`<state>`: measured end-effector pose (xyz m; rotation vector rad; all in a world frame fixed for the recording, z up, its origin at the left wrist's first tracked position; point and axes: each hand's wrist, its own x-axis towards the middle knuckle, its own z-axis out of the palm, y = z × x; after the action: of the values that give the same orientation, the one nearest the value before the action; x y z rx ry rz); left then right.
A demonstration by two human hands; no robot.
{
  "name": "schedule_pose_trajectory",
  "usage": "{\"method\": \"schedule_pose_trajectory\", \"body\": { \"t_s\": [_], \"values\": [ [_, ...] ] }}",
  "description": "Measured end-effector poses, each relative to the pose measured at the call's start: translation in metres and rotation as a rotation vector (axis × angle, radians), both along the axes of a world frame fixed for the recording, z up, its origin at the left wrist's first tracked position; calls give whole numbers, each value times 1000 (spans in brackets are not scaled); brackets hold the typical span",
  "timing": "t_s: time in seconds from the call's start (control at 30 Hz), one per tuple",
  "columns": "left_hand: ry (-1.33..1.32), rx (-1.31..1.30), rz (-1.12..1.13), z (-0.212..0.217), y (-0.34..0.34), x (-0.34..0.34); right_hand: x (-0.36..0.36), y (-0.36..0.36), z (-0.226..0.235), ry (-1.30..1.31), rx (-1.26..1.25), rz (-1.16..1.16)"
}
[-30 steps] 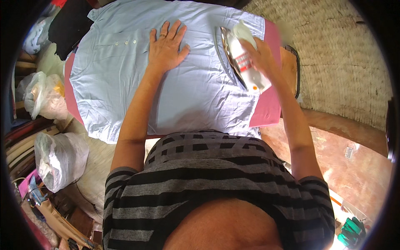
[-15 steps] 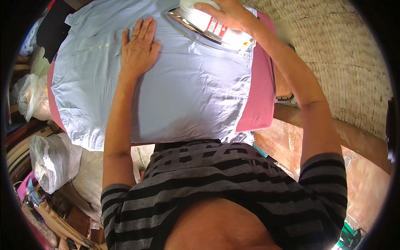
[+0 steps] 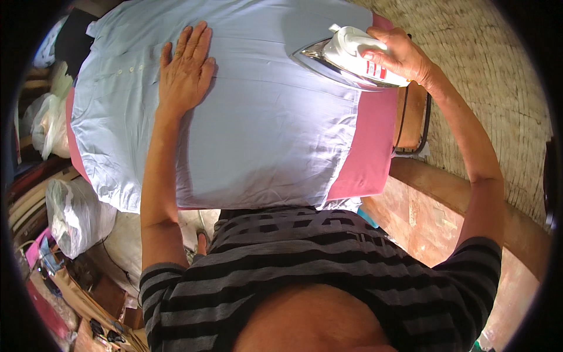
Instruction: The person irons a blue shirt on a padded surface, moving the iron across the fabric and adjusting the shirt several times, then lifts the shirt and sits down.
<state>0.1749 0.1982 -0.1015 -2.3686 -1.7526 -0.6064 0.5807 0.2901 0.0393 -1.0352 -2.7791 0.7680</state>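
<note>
A light blue shirt [image 3: 252,135] with a short row of small buttons lies spread over a pink ironing board [image 3: 366,152]. My left hand [image 3: 186,70] rests flat on the cloth just right of the buttons, its fingers stretched out. At the far right, my right hand [image 3: 402,56] is wrapped round the handle of a white clothes iron [image 3: 350,50] with a shiny metal soleplate. The iron's tip points left over the shirt, and its rear end reaches past the shirt's hem above the board's pink edge. Creases show in the cloth near that hem.
Beyond the board's right side are a dark metal frame [image 3: 427,126], a woven mat wall [image 3: 487,76] and a wooden beam [image 3: 446,182]. Plastic bags [image 3: 79,220] and piled goods crowd the left. A black cloth [image 3: 76,41] hangs at the far left corner.
The iron has moved right and a little nearer, with my right hand round its handle. My left hand has shifted slightly left, still flat on the shirt.
</note>
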Motion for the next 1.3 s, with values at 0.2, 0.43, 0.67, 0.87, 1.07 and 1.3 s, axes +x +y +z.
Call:
{"method": "schedule_pose_trajectory", "body": {
  "t_s": [0.2, 0.43, 0.67, 0.87, 1.07, 1.3],
  "values": [
    [-7, -27, -21, 3, -3, -5, -105, 1, 12, -114, -5, -105],
    [-29, 18, -56, 2, -1, -14, -116, -17, -3, 33, 2, -171],
    [-42, 28, -30, 5, -1, -11, -101, -60, -2, 35, -62, -402],
    [-9, 40, -32, -1, 0, -15, -117, -49, 2, 1, -86, -333],
    [-5, 48, -61, -1, 3, -14, -77, -55, -1, 70, 18, -232],
    [6, 38, -53, 4, 0, -9, -72, -66, 4, 27, -17, -245]
  ]
}}
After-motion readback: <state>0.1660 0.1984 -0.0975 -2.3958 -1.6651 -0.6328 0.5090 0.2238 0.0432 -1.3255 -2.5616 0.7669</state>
